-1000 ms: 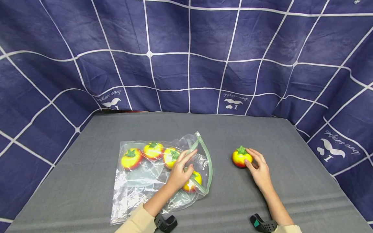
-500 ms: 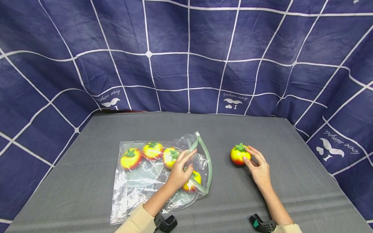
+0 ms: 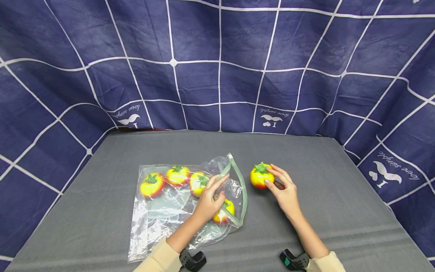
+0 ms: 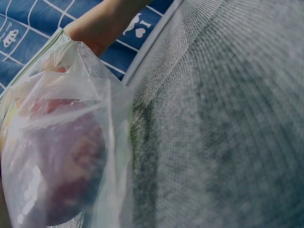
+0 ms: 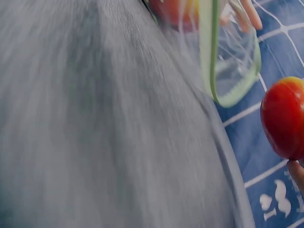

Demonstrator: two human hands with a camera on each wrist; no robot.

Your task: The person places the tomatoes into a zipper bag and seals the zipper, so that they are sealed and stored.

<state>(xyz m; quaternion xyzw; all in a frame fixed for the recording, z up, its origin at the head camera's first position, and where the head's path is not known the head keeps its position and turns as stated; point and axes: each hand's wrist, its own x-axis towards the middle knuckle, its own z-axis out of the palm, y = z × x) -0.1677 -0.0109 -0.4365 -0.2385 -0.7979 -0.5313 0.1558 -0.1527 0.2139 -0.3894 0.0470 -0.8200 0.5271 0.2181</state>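
Note:
My right hand (image 3: pixel 286 192) pinches a yellow-and-red tomato (image 3: pixel 259 176) with a green leafy top between thumb and fingers, to the right of the bag's mouth. In the right wrist view that tomato (image 5: pixel 284 118) shows its red underside, a fingertip against it. A clear zip bag (image 3: pixel 154 230) lies flat at the left, its green-edged mouth (image 3: pixel 244 192) gaping toward the right hand. At this mouth my left hand (image 3: pixel 208 204) holds back the upper rim. Inside the bag are several similar tomatoes (image 3: pixel 153 185), one of them (image 3: pixel 228 211) just within the mouth and partly behind the rim.
Grey cloth covers the table (image 3: pixel 326 189), with soft wrinkles toward the front. A blue curtain (image 3: pixel 244 87) with white grid lines hangs behind and along both sides. Black bands (image 3: pixel 295 260) sit on both wrists.
My right hand has lifted the tomato slightly and carried it left toward the bag's mouth. The left hand and the bag have stayed in place.

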